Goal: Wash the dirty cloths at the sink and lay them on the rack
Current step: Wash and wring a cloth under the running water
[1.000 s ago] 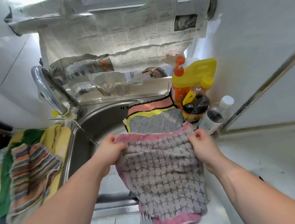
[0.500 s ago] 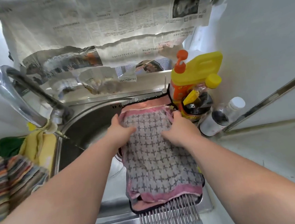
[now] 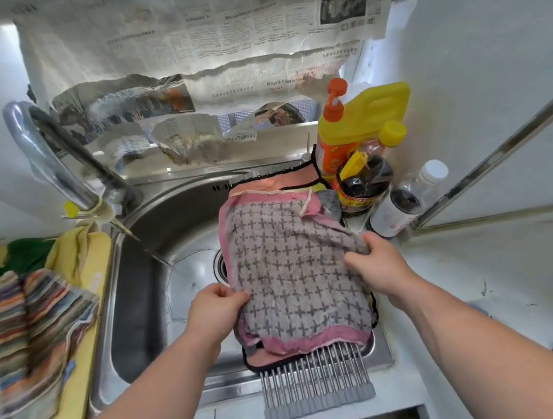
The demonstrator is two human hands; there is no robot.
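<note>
A grey cloth with a cross pattern and pink border [image 3: 292, 269] lies spread on top of other cloths on the roll-up rack [image 3: 315, 384] across the right side of the steel sink [image 3: 160, 291]. My left hand [image 3: 215, 307] pinches the cloth's left edge. My right hand [image 3: 376, 267] grips its right edge. Its far right corner is folded over. Under it show a pink cloth with black trim [image 3: 282, 182] and a grey-and-yellow one [image 3: 329, 200]. A pile of striped and green cloths [image 3: 26, 324] lies on a yellow board [image 3: 67, 415] left of the sink.
A curved tap [image 3: 52, 155] stands at the sink's back left. A yellow detergent bottle [image 3: 361, 120], a dark sauce bottle [image 3: 365, 185] and a white-capped bottle [image 3: 408, 197] crowd the rack's far right. Newspaper [image 3: 196, 35] hangs over the back wall. White counter [image 3: 482, 272] extends to the right.
The cloth went from held up to laid flat on the rack. My hands slid from its far end back along its sides toward me.
</note>
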